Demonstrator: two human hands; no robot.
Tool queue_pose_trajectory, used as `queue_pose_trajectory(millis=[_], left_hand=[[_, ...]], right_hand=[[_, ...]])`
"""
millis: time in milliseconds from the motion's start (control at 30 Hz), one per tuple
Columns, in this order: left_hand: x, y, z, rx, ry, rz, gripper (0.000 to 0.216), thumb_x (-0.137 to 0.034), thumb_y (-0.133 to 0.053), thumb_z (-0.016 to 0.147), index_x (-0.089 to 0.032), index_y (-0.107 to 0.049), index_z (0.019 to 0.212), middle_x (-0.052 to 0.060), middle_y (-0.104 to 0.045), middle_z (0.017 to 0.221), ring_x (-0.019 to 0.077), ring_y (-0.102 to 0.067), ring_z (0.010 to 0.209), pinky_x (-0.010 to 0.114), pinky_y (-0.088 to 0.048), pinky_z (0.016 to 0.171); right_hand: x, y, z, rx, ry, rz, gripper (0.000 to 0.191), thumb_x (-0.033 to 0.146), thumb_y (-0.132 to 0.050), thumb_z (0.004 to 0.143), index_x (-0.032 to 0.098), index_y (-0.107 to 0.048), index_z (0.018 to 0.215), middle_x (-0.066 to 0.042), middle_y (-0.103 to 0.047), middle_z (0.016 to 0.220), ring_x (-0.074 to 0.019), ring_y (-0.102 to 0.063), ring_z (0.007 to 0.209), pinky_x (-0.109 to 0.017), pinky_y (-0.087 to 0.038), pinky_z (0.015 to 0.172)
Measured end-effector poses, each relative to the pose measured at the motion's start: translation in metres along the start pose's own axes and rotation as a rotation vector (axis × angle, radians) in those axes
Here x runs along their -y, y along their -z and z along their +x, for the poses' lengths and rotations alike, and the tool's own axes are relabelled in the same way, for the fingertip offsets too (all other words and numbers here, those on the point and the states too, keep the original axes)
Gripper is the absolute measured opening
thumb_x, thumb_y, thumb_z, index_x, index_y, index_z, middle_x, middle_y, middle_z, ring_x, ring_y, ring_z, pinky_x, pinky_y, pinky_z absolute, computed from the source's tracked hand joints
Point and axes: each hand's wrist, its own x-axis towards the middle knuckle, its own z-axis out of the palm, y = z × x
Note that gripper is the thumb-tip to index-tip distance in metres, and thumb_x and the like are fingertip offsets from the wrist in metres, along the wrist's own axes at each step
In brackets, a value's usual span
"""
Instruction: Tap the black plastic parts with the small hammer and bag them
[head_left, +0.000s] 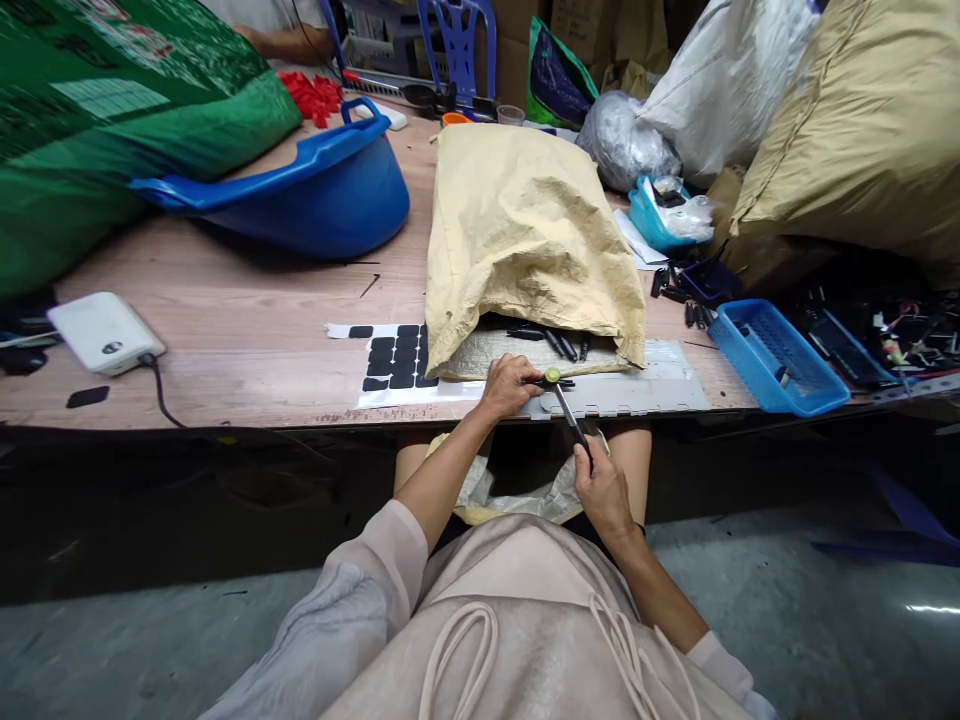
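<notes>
My right hand [604, 490] is closed round the black grip of a small hammer [568, 412] with a metal shaft and a yellow-green head. The head is over a small black part [566, 384] at the table's front edge. My left hand [511, 386] pinches the near end of that black part and keeps it low over a grey plate [660, 385]. Just behind, a large beige sack [536, 220] lies with its mouth towards me, and several black pen-like pieces [555, 343] show inside it.
A sheet of black stickers [397, 357] lies left of the sack. Beyond are a blue basin [322, 190], a white device [106, 332] with a cable, and a green sack [120, 130]. To the right stand a blue basket [780, 355] and full sacks [862, 150]. Another person's arm [289, 43] shows at the back.
</notes>
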Motion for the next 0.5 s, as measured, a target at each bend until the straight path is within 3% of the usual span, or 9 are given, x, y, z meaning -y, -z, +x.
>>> queue_pose_trajectory(millis=[167,333,500], left_hand=[[0.001,-0.0011,0.0003,-0.009,-0.017,-0.009,0.019,-0.023,-0.081,0.08,-0.031,-0.084,0.097,0.001,-0.073,0.094,0.0246,-0.058,0.103,0.043,-0.039,0.099],[0.0019,-0.0019,0.0004,-0.016,-0.017,-0.01,0.019,-0.024,-0.082,0.08,-0.032,-0.084,0.097,0.002,-0.073,0.092,0.0247,-0.057,0.102,0.042,-0.04,0.098],[0.0056,-0.0029,0.0008,-0.008,-0.03,-0.009,0.019,-0.026,-0.079,0.083,-0.032,-0.085,0.101,0.002,-0.073,0.094,0.0251,-0.056,0.103,0.043,-0.039,0.099]], right_hand=[[-0.0017,0.0051,0.0006,-0.129,0.064,0.046,0.045,0.043,-0.039,0.107,0.015,-0.069,0.125,-0.018,-0.078,0.114,-0.0292,-0.075,0.1,-0.036,-0.058,0.084],[-0.0053,0.0017,-0.0009,0.004,-0.009,0.006,0.043,0.044,-0.041,0.105,0.018,-0.073,0.116,-0.015,-0.079,0.098,-0.0286,-0.074,0.082,-0.035,-0.054,0.072],[-0.0032,0.0094,0.005,-0.015,-0.105,0.266,0.042,0.047,-0.045,0.104,0.019,-0.072,0.117,-0.011,-0.075,0.093,-0.0248,-0.069,0.082,-0.032,-0.052,0.073]])
